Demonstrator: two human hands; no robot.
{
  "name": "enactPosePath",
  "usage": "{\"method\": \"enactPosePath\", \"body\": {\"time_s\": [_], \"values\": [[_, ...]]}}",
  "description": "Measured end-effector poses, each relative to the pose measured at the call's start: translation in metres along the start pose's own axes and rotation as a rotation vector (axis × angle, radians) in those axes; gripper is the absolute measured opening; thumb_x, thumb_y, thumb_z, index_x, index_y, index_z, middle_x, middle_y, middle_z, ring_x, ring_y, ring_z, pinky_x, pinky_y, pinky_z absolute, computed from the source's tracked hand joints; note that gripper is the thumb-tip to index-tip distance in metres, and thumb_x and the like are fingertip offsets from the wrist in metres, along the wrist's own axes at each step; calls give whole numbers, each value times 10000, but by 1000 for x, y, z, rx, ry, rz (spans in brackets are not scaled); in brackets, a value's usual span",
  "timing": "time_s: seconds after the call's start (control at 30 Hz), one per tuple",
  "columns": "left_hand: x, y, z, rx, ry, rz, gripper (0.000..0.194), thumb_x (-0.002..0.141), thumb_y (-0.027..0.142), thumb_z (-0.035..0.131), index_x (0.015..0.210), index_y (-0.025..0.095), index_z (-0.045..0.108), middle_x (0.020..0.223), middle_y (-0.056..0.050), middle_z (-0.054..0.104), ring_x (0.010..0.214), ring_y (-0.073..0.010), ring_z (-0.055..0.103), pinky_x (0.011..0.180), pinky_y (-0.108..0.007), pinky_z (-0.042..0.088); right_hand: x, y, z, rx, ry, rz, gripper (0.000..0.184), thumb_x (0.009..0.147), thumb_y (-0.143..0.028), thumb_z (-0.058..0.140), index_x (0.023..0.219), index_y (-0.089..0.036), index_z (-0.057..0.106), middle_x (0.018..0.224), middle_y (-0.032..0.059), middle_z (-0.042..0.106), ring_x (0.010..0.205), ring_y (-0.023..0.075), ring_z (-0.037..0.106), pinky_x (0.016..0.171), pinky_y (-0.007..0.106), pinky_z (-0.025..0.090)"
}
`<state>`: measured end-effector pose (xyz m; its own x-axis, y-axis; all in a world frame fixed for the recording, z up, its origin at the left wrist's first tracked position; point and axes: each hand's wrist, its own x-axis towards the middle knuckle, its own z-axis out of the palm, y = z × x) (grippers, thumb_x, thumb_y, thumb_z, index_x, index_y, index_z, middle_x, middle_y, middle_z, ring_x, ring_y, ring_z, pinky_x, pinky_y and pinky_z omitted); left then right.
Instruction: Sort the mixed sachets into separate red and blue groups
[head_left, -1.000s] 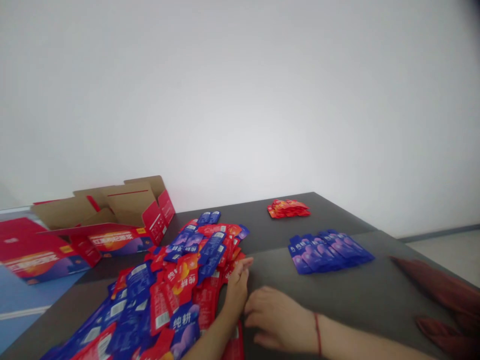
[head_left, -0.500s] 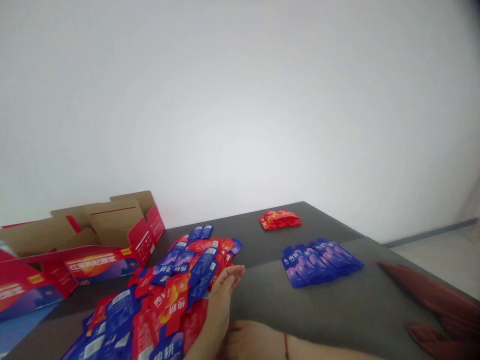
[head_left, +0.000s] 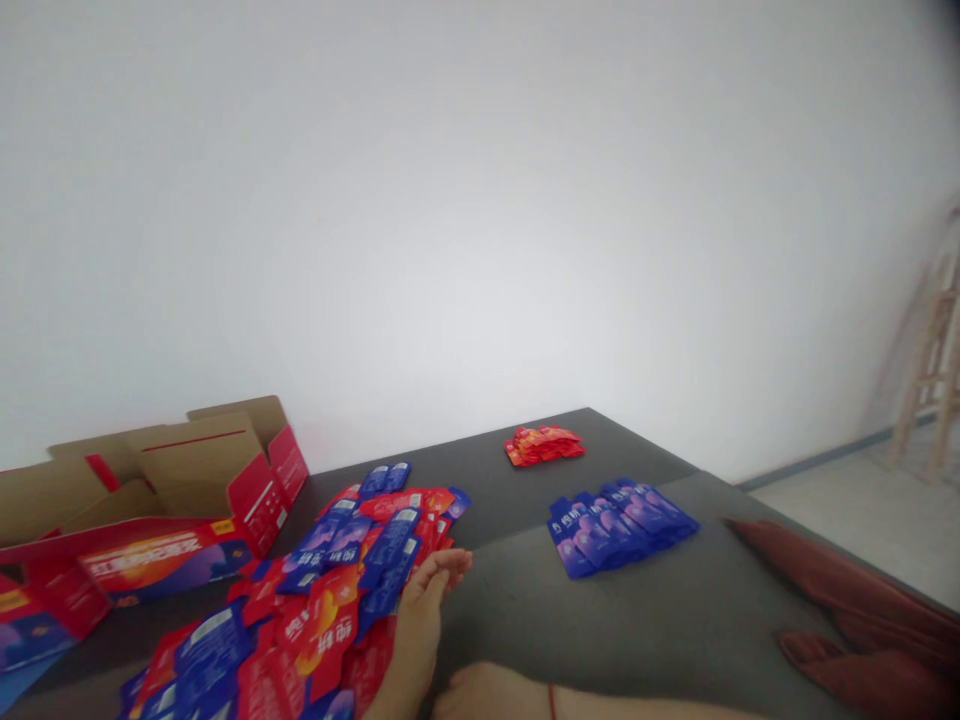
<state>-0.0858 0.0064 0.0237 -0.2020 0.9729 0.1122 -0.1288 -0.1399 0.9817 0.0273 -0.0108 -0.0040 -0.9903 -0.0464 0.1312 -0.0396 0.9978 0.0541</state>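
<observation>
Where sachets (head_left: 324, 625) lie heaped, boxes (head_left: 165, 562) crowd alongside.

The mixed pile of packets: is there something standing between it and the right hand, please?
Yes. The left hand and left forearm are between the right hand and the mixed pile of packets. No other object is visible between them.

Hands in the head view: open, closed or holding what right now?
Left hand: open, loosely curved, nothing visible in it.
Right hand: cannot be told; cut off by the picture's bottom edge.
</observation>
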Motion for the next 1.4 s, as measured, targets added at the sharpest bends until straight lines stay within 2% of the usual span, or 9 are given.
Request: {"method": "enactPosePath", "body": {"time_s": [0.17, 0.33, 0.47, 0.57, 0.63, 0.8, 1.1, 1.27, 1.4], "values": [[3, -5, -2, -31, -16, -45, 400, 641, 458, 639, 878, 139, 684, 931, -126, 712, 899, -272, 663, 850, -412, 492, -72, 3, -36, 378, 293, 636, 272, 787, -95, 456, 982, -191, 620, 819, -10, 691, 683, 117, 602, 596, 195, 379], [-12, 1, 5, 201, 43, 189, 336, 831, 396, 452, 993, 184, 657, 1084, -98, 673, 1044, -249, 611, 945, -418, 450, -101, 25, -46, 467, 219, 947, 258, 746, -70, 431, 831, -179, 649, 745, 8, 682, 677, 136, 606, 596, 210, 368], [-34, -9, 17, 767, -279, 361, 399, 856, 267, 417, 1213, 220, 587, 1297, -73, 566, 1223, -218, 489, 1073, -388, 337, -89, 28, -34, 229, 232, 943, 274, 787, -84, 450, 924, -159, 676, 947, 90, 696, 906, 208, 624, 802, 298, 434], [-45, -22, 23, 1116, -523, 309, 630, 815, 306, 494, 1409, 132, 375, 1466, -123, 352, 1355, -263, 307, 1121, -440, 247, -86, 15, -25, 165, 287, 855, 383, 822, -123, 463, 1174, -125, 615, 1227, 148, 610, 1151, 244, 534, 1004, 393, 381], [-49, -26, 24, 1255, -584, 266, 731, 812, 390, 515, 1441, 92, 293, 1502, -147, 246, 1394, -291, 194, 1134, -474, 190, -92, 4, -24, 234, 237, 770, 535, 820, -181, 500, 1349, -103, 471, 1392, 163, 474, 1283, 253, 425, 1086, 416, 317], [-54, -20, 24, 1340, -557, 198, 875, 793, 551, 517, 1460, 75, 208, 1518, -160, 130, 1404, -322, 92, 1139, -498, 128, -119, -10, -35, 405, 73, 726, 777, 777, -284, 596, 1457, -102, 267, 1513, 144, 233, 1400, 264, 193, 1149, 438, 215], [-59, -57, 25, 1354, -550, 274, 761, 774, 312, 511, 1454, 90, 251, 1505, -139, 170, 1387, -311, 188, 1126, -459, 234, -123, -5, -32, 401, 106, 773, 795, 761, -348, 631, 1439, -83, 309, 1488, 172, 264, 1377, 281, 256, 1137, 436, 249], [-47, -67, 26, 1484, -443, 210, 632, 745, 205, 470, 1366, 89, 446, 1419, -172, 389, 1314, -332, 362, 1063, -453, 345, -116, 2, -30, 368, 100, 809, 675, 705, -136, 515, 1375, -96, 446, 1433, 149, 409, 1324, 266, 379, 1112, 416, 299], [-40, -40, 32, 1480, -359, 241, 516, 781, 106, 364, 1259, 149, 556, 1227, -150, 609, 1133, -278, 569, 934, -386, 445, -111, 13, -32, 398, 304, 846, 415, 755, -129, 468, 1117, -170, 665, 1147, 96, 671, 1074, 238, 592, 980, 366, 423]]}}
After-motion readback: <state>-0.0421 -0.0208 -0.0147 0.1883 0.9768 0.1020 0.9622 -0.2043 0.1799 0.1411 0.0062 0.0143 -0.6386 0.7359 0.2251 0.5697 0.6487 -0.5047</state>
